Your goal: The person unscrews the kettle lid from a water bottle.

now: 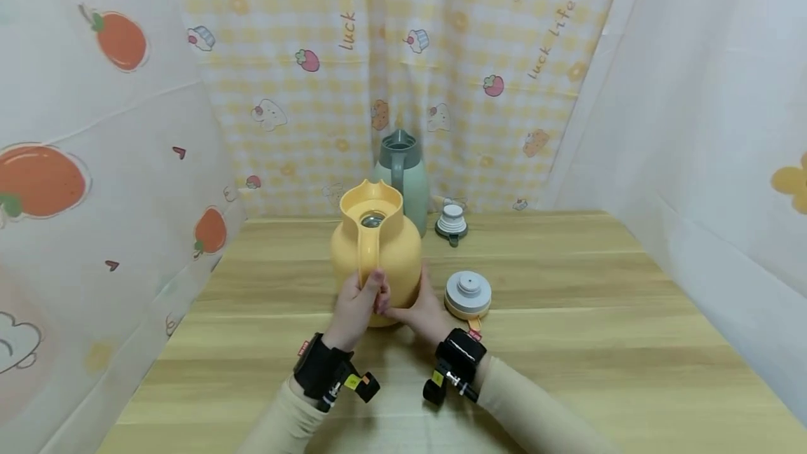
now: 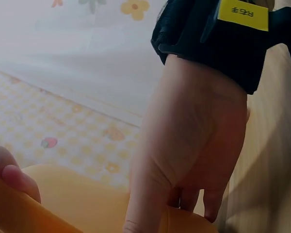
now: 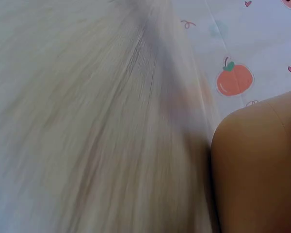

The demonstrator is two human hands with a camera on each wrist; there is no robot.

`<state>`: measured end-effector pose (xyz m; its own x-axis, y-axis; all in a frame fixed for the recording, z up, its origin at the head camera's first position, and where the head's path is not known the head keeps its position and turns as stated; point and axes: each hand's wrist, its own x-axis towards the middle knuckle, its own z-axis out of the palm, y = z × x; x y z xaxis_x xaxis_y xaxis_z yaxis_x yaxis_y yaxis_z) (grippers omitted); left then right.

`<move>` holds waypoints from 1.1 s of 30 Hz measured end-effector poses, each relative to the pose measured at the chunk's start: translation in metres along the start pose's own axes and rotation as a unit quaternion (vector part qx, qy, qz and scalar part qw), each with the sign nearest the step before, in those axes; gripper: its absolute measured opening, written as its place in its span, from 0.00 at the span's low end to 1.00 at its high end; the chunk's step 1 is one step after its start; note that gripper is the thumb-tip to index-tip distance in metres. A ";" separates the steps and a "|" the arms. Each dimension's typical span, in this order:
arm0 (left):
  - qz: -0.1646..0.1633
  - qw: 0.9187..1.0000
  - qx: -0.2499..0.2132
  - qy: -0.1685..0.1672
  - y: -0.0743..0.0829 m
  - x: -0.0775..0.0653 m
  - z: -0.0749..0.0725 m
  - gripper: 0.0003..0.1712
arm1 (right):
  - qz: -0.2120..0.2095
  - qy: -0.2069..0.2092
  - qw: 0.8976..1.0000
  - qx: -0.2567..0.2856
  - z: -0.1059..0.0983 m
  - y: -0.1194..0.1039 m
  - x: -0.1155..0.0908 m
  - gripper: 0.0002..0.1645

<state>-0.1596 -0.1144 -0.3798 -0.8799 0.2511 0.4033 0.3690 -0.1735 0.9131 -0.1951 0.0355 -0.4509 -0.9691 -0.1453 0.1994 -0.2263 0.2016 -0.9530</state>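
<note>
A yellow vacuum jug [image 1: 403,244] stands at mid-table without its lid, its mouth uncovered and its handle toward me. My left hand [image 1: 358,308] grips the lower part of that handle, the thumb along it. Against the lower right side of the jug rests my right hand [image 1: 424,312], its thumb stretched across the front. The left wrist view shows the right hand [image 2: 184,145] from behind, fingers extended down along the jug. In the right wrist view, the smooth jug body [image 3: 257,170] fills the lower right; no fingers can be made out there.
Just right of the right hand lies a grey-topped lid [image 1: 468,294] with a yellow rim. Behind the yellow jug stands a green vacuum jug [image 1: 415,191], also lidless. A white ribbed stopper lid [image 1: 452,221] sits beside it. Patterned curtains [image 1: 429,33] enclose the wooden table [image 1: 567,342].
</note>
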 end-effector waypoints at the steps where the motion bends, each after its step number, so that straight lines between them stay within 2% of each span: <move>1: 0.000 1.000 0.001 0.011 0.001 -0.002 -0.004 0.28 | -0.005 -0.007 1.000 0.004 0.004 -0.003 0.002 0.70; 3: 0.003 1.000 -0.001 0.027 0.003 -0.004 -0.011 0.28 | -0.010 -0.016 1.000 0.009 0.012 -0.006 0.004 0.71; 6: 0.007 0.999 -0.004 0.032 0.005 -0.007 -0.020 0.28 | -0.009 -0.017 1.000 0.020 0.021 -0.010 0.006 0.72; 12: 0.010 0.999 0.016 0.047 0.010 -0.009 -0.030 0.27 | -0.014 -0.016 0.999 0.027 0.034 -0.013 0.008 0.72; 17: 0.003 0.998 0.025 0.060 0.016 -0.010 -0.037 0.26 | -0.015 -0.023 0.999 0.039 0.040 -0.036 0.005 0.70; 20: -0.004 0.998 0.027 0.060 0.016 -0.013 -0.042 0.26 | -0.011 -0.026 0.999 0.042 0.046 -0.035 0.003 0.69; 23: -0.010 0.998 0.027 0.060 0.016 -0.019 -0.047 0.26 | -0.008 -0.024 0.999 0.040 0.056 -0.019 0.004 0.70; 27: -0.021 0.997 0.022 0.070 0.017 -0.024 -0.054 0.26 | 0.005 -0.023 0.999 0.037 0.067 -0.021 0.003 0.70; 33: -0.025 0.996 0.000 0.084 0.020 -0.022 -0.068 0.25 | 0.009 -0.019 0.998 0.053 0.082 -0.028 0.011 0.70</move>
<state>-0.1536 -0.1884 -0.3748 -0.9347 0.0973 0.3419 0.3236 -0.1648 0.9317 -0.1911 -0.0510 -0.4410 -0.9679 -0.1795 0.1759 -0.1961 0.1012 -0.9754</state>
